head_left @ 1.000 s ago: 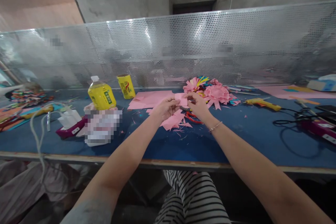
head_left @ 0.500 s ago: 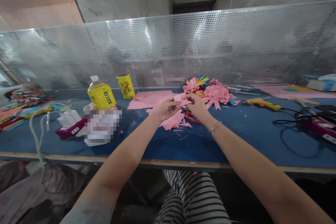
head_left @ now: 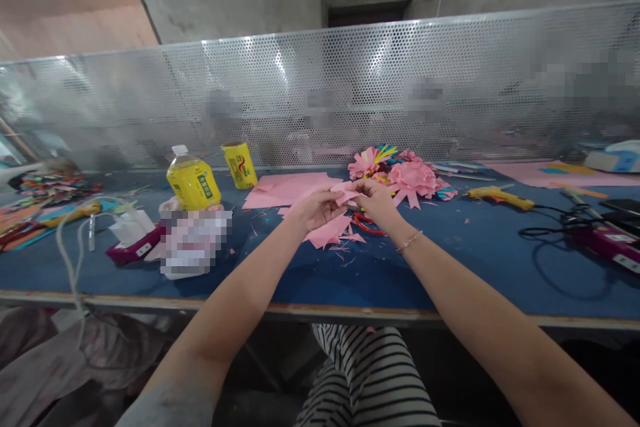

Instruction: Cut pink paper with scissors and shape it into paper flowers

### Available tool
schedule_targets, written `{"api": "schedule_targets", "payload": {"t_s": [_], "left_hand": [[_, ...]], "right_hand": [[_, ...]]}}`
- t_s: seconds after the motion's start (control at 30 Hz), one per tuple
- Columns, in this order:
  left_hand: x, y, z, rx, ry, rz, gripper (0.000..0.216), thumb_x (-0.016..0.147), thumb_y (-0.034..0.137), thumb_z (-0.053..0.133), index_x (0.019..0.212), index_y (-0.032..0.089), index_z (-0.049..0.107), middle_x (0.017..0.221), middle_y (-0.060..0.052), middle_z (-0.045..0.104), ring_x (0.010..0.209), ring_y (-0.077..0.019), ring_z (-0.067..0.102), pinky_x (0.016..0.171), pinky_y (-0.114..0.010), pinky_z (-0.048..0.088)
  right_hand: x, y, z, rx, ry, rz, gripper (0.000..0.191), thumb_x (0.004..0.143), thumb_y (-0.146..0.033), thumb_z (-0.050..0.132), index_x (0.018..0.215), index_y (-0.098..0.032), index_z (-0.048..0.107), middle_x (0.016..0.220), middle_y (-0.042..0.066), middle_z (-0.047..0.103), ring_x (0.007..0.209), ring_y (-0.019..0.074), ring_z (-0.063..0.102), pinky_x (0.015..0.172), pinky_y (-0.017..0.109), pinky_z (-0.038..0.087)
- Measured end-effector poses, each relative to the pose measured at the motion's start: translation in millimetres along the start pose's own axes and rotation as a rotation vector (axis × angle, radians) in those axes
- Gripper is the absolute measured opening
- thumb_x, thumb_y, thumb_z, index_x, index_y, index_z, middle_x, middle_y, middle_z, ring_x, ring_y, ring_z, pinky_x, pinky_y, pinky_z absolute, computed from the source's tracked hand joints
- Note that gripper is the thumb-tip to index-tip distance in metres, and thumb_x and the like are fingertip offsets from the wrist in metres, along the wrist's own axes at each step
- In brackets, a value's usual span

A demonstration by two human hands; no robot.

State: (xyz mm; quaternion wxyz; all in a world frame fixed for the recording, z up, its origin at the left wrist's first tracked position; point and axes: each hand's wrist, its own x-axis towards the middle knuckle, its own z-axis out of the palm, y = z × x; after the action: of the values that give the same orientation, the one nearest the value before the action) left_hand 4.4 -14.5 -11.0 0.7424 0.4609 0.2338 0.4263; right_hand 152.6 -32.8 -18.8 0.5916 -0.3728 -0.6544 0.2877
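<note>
A small piece of pink paper (head_left: 346,194) is held up between both hands over the blue table. My left hand (head_left: 323,209) grips its left side, fingers closed on it. My right hand (head_left: 374,201) pinches the right side between thumb and fingers. Below and behind lie larger pink paper sheets (head_left: 280,191) and pink offcuts (head_left: 327,232) with thin shreds. Red-handled scissors (head_left: 369,225), as they appear, lie partly hidden under my right hand. Just beyond it sit pink paper flowers (head_left: 413,177) with yellow and blue strips.
A yellow-labelled bottle (head_left: 194,180) and a yellow cylinder (head_left: 239,165) stand left, near a purple power strip (head_left: 135,245). To the right lie a yellow glue gun (head_left: 501,198) and its black cable. A perforated metal screen (head_left: 300,107) closes the table's back.
The pink paper has shifted slightly between my fingers and sits at a different tilt. My arms stay almost where they were.
</note>
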Motion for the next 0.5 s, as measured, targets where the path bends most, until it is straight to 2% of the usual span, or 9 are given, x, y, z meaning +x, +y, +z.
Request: {"api": "schedule_targets", "payload": {"t_s": [0.23,0.5], "left_hand": [[-0.5,0.6,0.7,0.010,0.011,0.021,0.010,0.066,0.006,0.058,0.072,0.014,0.055,0.060,0.001,0.056,0.055,-0.0054,0.054,0.067,-0.022,0.050],[-1.9,-0.6,0.4,0.076,-0.038,0.070,0.012,0.065,0.009,0.061,0.075,0.013,0.055,0.060,0.002,0.057,0.055,-0.0049,0.055,0.064,-0.021,0.049]], "right_hand": [[0.2,1.9,-0.1,0.073,-0.061,0.000,0.017,0.054,-0.015,0.052,0.071,-0.017,0.053,0.068,-0.002,0.051,0.060,0.0090,0.047,0.057,0.023,0.041],[0.5,3.7,1.9,0.280,-0.076,0.064,0.020,0.052,-0.012,0.055,0.072,-0.018,0.053,0.064,-0.004,0.052,0.054,0.0066,0.046,0.052,0.021,0.039]]}}
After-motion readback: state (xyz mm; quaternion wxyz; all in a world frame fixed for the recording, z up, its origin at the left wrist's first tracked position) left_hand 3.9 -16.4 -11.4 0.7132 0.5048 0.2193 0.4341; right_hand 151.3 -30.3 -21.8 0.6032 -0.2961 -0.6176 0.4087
